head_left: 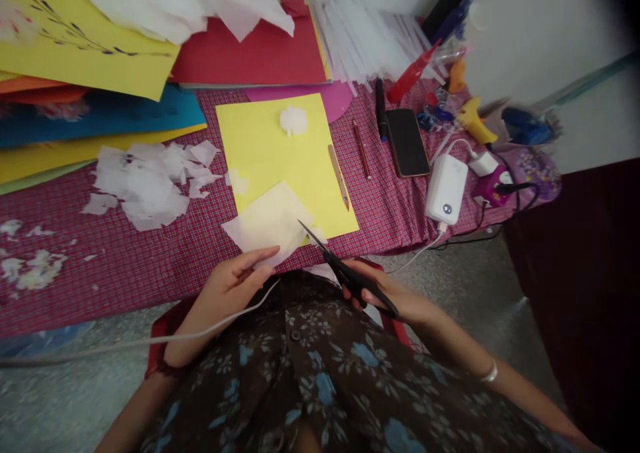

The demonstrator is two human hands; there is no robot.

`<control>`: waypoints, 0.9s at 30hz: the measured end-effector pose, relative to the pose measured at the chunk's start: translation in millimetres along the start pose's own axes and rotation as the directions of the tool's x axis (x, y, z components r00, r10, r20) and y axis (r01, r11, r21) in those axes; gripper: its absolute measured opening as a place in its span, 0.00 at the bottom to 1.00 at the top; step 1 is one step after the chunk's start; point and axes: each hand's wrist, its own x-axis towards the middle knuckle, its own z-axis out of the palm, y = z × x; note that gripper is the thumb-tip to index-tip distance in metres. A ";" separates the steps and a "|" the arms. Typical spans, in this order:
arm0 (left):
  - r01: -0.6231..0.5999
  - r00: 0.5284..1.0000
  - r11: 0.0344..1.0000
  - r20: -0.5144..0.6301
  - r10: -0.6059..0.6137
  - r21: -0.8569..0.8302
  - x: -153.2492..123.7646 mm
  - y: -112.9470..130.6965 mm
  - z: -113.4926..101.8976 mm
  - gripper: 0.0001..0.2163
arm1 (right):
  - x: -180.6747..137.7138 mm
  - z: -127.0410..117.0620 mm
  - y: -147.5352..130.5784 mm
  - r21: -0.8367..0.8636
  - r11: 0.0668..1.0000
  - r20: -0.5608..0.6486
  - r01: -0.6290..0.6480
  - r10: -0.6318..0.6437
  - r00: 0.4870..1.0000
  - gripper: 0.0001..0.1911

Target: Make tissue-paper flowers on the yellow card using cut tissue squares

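Observation:
My left hand (243, 281) pinches the near edge of a thin white sheet of tissue paper (273, 216) between thumb and fingers. The sheet overlaps the lower part of a yellow sheet of paper (280, 153). In my right hand (383, 290) is a pair of black scissors (350, 276), their blades looking closed and pointing up and left, the tip beside the tissue's right edge. A small white paper cutout (294, 120) lies on the yellow sheet near its top. Along the yellow sheet's right edge rests a brown pencil (339, 178).
White paper scraps (145, 180) are heaped at left, with smaller bits (40, 270) nearer. To the right lie a red pencil (361, 150), a marker (381, 110), a phone (408, 142) and a power bank (447, 188). A white cable (200, 333) crosses over my left wrist. Coloured papers (250, 56) are stacked behind.

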 end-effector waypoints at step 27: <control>-0.144 0.989 0.964 -0.064 0.133 -0.224 11.2 24.1 -1.7 0.19 | 0.0 11.6 -28.5 -0.076 0.983 0.183 0.168 -0.152 0.971 0.48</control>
